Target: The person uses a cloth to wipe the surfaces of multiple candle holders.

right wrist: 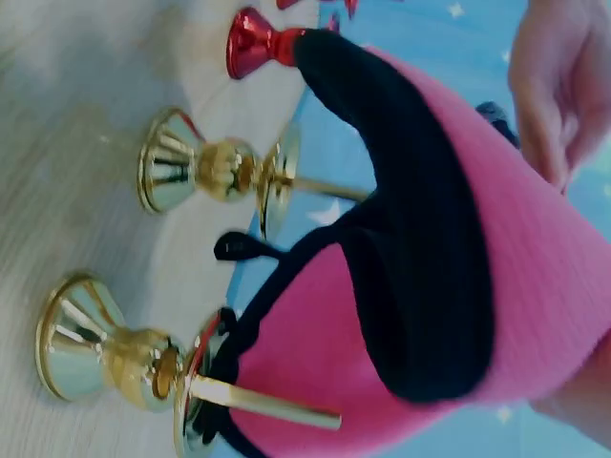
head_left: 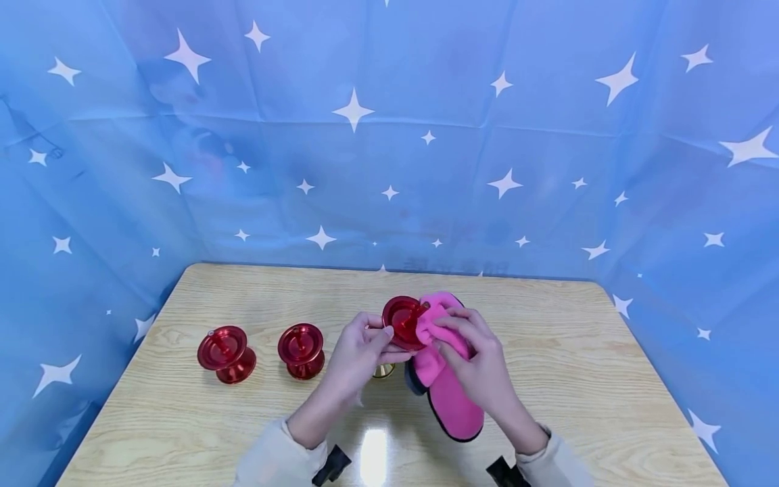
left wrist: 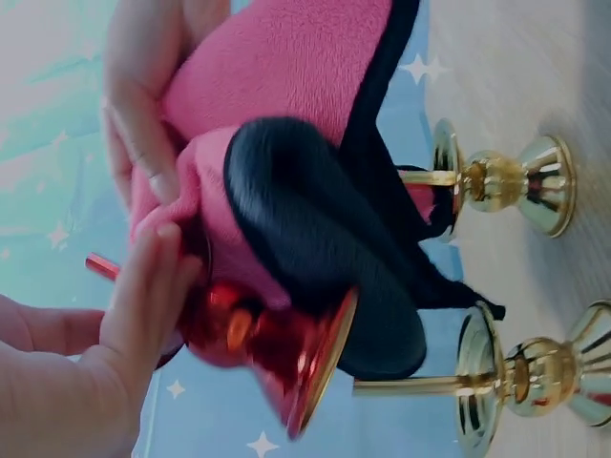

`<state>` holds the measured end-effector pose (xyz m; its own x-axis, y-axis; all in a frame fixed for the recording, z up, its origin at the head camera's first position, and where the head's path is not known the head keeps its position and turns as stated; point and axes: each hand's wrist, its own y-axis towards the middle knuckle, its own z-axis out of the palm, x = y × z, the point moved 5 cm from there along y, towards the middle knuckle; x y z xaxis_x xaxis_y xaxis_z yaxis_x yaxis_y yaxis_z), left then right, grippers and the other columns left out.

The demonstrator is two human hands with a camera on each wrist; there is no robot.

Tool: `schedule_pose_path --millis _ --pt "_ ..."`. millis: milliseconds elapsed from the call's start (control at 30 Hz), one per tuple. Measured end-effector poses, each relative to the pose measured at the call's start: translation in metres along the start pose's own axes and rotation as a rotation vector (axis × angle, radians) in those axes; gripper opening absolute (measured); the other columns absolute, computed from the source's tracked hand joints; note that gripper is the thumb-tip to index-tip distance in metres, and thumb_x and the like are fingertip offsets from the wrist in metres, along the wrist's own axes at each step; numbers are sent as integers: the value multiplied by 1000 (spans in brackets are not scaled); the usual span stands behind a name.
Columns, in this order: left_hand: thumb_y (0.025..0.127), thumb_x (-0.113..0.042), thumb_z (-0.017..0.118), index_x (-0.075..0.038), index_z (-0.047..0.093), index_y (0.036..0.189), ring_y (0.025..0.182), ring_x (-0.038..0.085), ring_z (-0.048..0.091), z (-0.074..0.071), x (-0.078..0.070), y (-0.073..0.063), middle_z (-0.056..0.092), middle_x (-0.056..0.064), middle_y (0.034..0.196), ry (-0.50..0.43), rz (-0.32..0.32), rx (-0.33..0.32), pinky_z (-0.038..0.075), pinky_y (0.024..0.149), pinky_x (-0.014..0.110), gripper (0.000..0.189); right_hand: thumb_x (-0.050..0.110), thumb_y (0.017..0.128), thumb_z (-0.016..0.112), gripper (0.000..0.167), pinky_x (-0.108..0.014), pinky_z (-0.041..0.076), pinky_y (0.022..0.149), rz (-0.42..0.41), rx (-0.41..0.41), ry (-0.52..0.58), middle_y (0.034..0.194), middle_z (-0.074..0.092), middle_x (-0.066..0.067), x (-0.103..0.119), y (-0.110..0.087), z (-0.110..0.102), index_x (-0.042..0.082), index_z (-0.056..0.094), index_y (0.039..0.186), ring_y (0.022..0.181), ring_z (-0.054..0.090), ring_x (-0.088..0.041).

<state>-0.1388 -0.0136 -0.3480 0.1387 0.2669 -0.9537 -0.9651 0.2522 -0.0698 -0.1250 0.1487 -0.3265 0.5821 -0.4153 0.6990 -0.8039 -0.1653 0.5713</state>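
My left hand (head_left: pixel 362 352) holds a shiny red metal candle holder (head_left: pixel 402 321) by its dish, thumb over the rim. In the left wrist view the holder lies tipped sideways off the table, its flared foot (left wrist: pixel 304 358) toward the gold ones and its thin pin (left wrist: pixel 101 266) sticking out the other side. My right hand (head_left: pixel 483 358) pinches a bunched pink cloth (head_left: pixel 458 406) with black edging and presses it into the dish beside the pin. Part of the dish is hidden by the cloth and fingers, and a loose fold of cloth hangs toward the table.
Two more red candle holders, one farther left (head_left: pixel 224 352) and one nearer (head_left: pixel 301 345), stand upright on the wooden table (head_left: pixel 548 338). Two gold candle holders (right wrist: pixel 224 170) (right wrist: pixel 134 358) with upright pins stand below my hands, mostly hidden in the head view. A blue starry curtain (head_left: pixel 389 155) surrounds the table.
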Motion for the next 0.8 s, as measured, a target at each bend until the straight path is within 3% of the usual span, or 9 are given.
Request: schedule_pose_path --millis 233,433,533,667,733,800 --pt "97 -4 40 15 41 117 81 30 66 -10 -7 0 59 33 101 -42 -25 4 53 75 34 28 -11 78 64 25 -15 47 78 99 41 132 116 55 -14 -13 2 -14 -1 64 101 105 54 -8" --pt "98 -5 38 15 46 113 79 28 66 -15 -15 0 60 32 99 -96 26 -53 53 75 33 27 -15 77 63 26 -16 48 76 102 19 190 115 55 -15 -15 -4 -17 -2 64 100 106 54 -10" --pt "98 -6 37 16 46 113 80 28 66 -11 -17 0 60 32 99 -102 31 -25 53 75 34 28 -17 76 62 27 -18 49 79 62 63 218 112 55 -17 -11 -7 -10 -4 63 99 109 53 -12" --pt "98 -11 41 15 49 112 74 25 67 -6 -15 0 63 27 91 -15 32 3 54 72 33 30 -18 75 62 27 -19 47 83 26 88 230 109 56 -17 -6 -9 -3 -3 64 97 110 51 -15" --pt "96 -15 46 12 54 110 71 22 65 -8 -15 1 64 20 84 91 39 -16 54 69 29 31 -17 75 63 27 -20 47 84 42 80 216 109 57 -15 -6 -9 -3 -3 64 97 110 51 -16" --pt "93 -18 54 6 58 110 78 20 62 -10 -15 1 63 13 87 198 54 -17 52 74 30 30 -15 76 63 26 -20 47 83 78 81 213 109 58 -13 -7 -8 -5 -2 64 98 111 51 -16"
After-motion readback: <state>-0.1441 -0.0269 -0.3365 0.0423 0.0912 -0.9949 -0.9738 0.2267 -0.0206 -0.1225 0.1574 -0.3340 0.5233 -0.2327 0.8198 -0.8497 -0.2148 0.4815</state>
